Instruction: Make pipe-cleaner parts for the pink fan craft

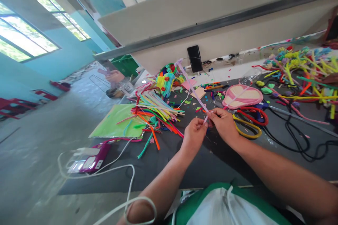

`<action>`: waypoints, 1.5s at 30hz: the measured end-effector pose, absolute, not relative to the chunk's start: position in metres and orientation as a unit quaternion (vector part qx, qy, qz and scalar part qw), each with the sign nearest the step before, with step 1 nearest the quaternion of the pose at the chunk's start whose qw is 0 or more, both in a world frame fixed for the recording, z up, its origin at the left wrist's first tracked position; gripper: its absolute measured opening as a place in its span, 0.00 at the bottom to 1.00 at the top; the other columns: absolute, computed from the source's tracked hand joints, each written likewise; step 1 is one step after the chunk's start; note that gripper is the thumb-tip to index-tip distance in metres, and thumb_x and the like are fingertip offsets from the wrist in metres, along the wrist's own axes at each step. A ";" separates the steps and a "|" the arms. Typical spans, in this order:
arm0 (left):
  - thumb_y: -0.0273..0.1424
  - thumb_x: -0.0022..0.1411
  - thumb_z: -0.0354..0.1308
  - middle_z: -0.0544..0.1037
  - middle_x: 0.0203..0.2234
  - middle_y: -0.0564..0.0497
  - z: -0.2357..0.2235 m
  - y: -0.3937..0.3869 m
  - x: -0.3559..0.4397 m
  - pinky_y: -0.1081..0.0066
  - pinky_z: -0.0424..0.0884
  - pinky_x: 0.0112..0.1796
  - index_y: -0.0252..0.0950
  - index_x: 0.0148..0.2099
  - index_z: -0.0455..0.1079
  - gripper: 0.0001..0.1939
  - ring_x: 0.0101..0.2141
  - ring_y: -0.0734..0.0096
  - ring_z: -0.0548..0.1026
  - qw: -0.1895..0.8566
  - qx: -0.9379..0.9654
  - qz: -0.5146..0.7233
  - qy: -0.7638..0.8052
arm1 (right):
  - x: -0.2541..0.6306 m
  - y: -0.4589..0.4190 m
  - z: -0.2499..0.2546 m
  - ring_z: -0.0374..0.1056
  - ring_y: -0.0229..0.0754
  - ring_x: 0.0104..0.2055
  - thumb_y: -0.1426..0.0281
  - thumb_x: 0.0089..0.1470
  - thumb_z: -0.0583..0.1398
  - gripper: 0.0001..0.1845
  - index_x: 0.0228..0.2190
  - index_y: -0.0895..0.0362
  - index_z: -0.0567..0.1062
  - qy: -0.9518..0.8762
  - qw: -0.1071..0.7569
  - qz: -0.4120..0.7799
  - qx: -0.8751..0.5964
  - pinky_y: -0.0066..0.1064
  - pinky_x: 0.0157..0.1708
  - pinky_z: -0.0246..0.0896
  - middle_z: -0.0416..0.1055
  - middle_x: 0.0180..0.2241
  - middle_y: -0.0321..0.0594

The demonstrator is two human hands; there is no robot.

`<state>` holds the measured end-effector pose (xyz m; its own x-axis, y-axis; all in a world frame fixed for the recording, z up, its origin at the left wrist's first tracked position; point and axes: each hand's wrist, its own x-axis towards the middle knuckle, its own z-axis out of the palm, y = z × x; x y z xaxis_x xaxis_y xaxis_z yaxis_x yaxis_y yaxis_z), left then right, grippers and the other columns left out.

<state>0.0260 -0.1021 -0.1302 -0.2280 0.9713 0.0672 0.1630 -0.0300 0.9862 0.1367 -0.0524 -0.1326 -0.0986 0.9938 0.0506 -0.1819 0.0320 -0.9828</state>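
A pale lilac pipe cleaner [192, 89] stretches up and away from my fingers, its far end bent over in a small curl. My left hand [194, 134] pinches it near the lower end. Just right of that, my right hand [222, 122] grips the same pipe cleaner between thumb and fingers, close to the left fingertips. Behind the right hand lies a pink heart-like piece [243, 97]. Scissors with yellow and red handles [249, 134] rest beside the right wrist. Left of my hands spreads a bundle of coloured pipe cleaners [158, 107].
A phone [194, 58] leans against the partition [163, 54]. A green sheet [116, 121] and a purple power strip [95, 158] with white cable lie at the left edge. Black cables [293, 137] and a heap of bright pipe cleaners [298, 61] occupy the right.
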 end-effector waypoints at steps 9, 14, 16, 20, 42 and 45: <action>0.30 0.61 0.49 0.73 0.24 0.51 -0.078 -0.101 -0.005 0.71 0.56 0.29 0.38 0.32 0.70 0.09 0.27 0.69 0.69 -0.021 0.749 0.249 0.614 | 0.138 -0.054 -0.140 0.56 0.33 0.17 0.64 0.49 0.60 0.12 0.19 0.57 0.70 -0.573 0.481 0.547 -0.375 0.26 0.20 0.49 0.62 0.14 0.31; 0.30 0.61 0.49 0.75 0.25 0.47 -0.071 -0.083 0.000 0.68 0.57 0.30 0.37 0.32 0.71 0.10 0.29 0.63 0.70 -0.100 0.745 0.161 0.640 | 0.135 -0.055 -0.144 0.56 0.31 0.16 0.62 0.47 0.62 0.14 0.20 0.58 0.68 -0.514 0.466 0.661 -0.283 0.25 0.19 0.49 0.61 0.15 0.29; 0.31 0.61 0.51 0.75 0.27 0.46 -0.070 -0.082 0.002 0.66 0.60 0.34 0.37 0.34 0.71 0.08 0.32 0.62 0.71 -0.109 0.757 0.182 0.618 | 0.135 -0.053 -0.144 0.55 0.30 0.15 0.62 0.46 0.63 0.14 0.20 0.58 0.68 -0.471 0.477 0.692 -0.268 0.25 0.17 0.48 0.61 0.15 0.29; 0.29 0.56 0.57 0.74 0.38 0.45 -0.072 -0.105 -0.005 0.60 0.61 0.47 0.38 0.43 0.71 0.10 0.44 0.59 0.69 -0.164 0.745 0.381 0.522 | 0.142 -0.046 -0.139 0.55 0.29 0.15 0.63 0.44 0.65 0.13 0.21 0.59 0.70 -0.390 0.493 0.738 -0.245 0.24 0.16 0.46 0.62 0.17 0.29; 0.35 0.54 0.58 0.71 0.25 0.54 -0.111 -0.088 0.013 0.73 0.68 0.31 0.36 0.33 0.66 0.08 0.26 0.75 0.70 0.499 0.392 0.600 0.487 | 0.137 -0.056 -0.140 0.54 0.27 0.13 0.61 0.42 0.67 0.17 0.20 0.59 0.68 -0.338 0.414 0.830 -0.159 0.21 0.14 0.45 0.64 0.17 0.30; 0.33 0.54 0.55 0.71 0.23 0.51 -0.126 -0.091 0.018 0.70 0.68 0.30 0.33 0.32 0.65 0.07 0.24 0.73 0.71 0.634 0.244 0.554 0.482 | 0.138 -0.054 -0.140 0.54 0.27 0.14 0.61 0.42 0.67 0.16 0.21 0.59 0.68 -0.335 0.441 0.817 -0.158 0.22 0.15 0.45 0.64 0.17 0.29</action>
